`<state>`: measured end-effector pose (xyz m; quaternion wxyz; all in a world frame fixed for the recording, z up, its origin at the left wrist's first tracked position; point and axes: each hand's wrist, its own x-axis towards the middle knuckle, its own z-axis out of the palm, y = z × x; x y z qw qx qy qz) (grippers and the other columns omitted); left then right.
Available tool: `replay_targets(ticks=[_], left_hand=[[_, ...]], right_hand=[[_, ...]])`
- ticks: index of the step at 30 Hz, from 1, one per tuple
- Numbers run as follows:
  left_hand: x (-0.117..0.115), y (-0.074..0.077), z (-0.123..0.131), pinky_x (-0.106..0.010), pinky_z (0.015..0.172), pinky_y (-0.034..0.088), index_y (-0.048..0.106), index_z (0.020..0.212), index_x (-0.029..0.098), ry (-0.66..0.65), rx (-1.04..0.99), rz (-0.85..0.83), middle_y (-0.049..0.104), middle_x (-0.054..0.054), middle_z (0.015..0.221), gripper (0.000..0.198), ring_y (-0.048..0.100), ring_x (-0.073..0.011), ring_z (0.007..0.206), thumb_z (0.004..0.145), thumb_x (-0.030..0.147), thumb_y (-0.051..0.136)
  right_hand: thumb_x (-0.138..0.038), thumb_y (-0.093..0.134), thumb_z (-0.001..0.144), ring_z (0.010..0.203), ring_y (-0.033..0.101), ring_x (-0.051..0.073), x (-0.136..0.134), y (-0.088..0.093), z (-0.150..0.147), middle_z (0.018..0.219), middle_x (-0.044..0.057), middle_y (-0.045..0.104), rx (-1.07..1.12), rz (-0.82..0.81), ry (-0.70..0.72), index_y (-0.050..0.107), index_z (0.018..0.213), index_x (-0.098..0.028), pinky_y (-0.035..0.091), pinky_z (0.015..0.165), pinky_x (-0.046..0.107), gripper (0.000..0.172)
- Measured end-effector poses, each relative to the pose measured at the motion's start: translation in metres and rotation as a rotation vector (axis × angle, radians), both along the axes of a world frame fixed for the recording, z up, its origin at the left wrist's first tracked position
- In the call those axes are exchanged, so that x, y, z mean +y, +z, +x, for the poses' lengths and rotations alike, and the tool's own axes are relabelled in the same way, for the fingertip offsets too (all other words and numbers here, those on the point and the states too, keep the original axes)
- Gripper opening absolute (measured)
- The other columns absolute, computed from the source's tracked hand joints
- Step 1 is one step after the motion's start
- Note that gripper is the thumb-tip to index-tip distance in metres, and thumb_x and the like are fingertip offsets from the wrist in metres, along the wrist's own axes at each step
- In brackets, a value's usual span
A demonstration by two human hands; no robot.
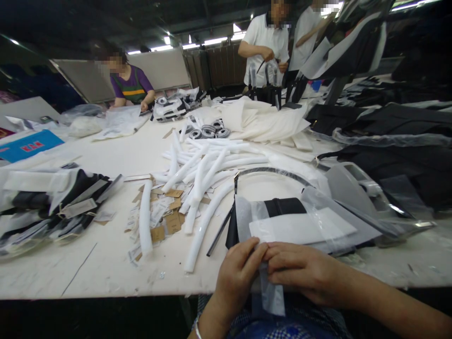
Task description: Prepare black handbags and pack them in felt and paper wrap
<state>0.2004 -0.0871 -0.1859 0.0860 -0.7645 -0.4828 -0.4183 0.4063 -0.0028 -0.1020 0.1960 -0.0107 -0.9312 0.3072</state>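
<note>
At the table's front edge, my left hand (236, 268) and my right hand (306, 269) meet with fingertips together. Both pinch a translucent plastic strip (271, 296), whose lower end hangs below my fingers toward my lap. Directly beyond them lies a black handbag (284, 206), largely covered by a white foam sheet (300, 228) and clear film. The bag's strap (271, 170) arches behind it, wrapped in plastic near a metal clasp. My fingers hide the upper part of the strip, so I cannot tell whether it joins the bag's wrapping.
White foam tubes (205, 176) and brown cardboard tags (173, 221) lie left of the bag. Wrapped black bags (70, 202) are piled at the left. Stacked white sheets (261, 120) and black pieces (388, 165) lie farther back. Co-workers (132, 84) stand across the table.
</note>
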Motion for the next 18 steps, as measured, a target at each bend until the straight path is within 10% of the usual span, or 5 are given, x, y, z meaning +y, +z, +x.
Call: replay_targets(ticks=[6, 12, 18], left_hand=[[0.001, 0.003, 0.002, -0.034, 0.098, 0.057, 0.064, 0.126, 0.013, -0.025, 0.022, 0.019, 0.07, -0.011, 0.125, 0.029, 0.062, -0.0207, 0.124, 0.103, 0.015, 0.047], [0.001, 0.001, 0.004, -0.036, 0.107, 0.051, 0.062, 0.129, 0.01, -0.038, 0.058, 0.031, 0.068, -0.011, 0.13, 0.031, 0.054, -0.0223, 0.134, 0.102, 0.013, 0.046], [0.0, 0.011, -0.003, -0.036, 0.104, 0.054, 0.057, 0.136, 0.009, -0.076, 0.111, -0.049, 0.067, -0.011, 0.132, 0.039, 0.057, -0.0212, 0.13, 0.1, 0.012, 0.043]], right_hand=[[-0.002, 0.051, 0.084, 0.111, 0.068, 0.016, -0.012, 0.015, 0.021, 0.112, 0.006, 0.074, 0.049, -0.079, -0.196, 0.068, 0.116, -0.02, 0.053, 0.103, 0.027, 0.04], [-0.027, 0.065, 0.094, 0.129, 0.057, 0.029, -0.014, -0.021, 0.007, 0.137, 0.014, 0.064, -0.038, 0.326, -0.515, 0.055, 0.14, -0.015, 0.046, 0.112, 0.054, 0.049], [-0.001, 0.039, 0.092, 0.124, 0.062, 0.026, -0.011, -0.034, 0.001, 0.133, 0.015, 0.066, -0.023, 0.532, -0.518, 0.057, 0.137, -0.007, 0.056, 0.103, 0.049, 0.048]])
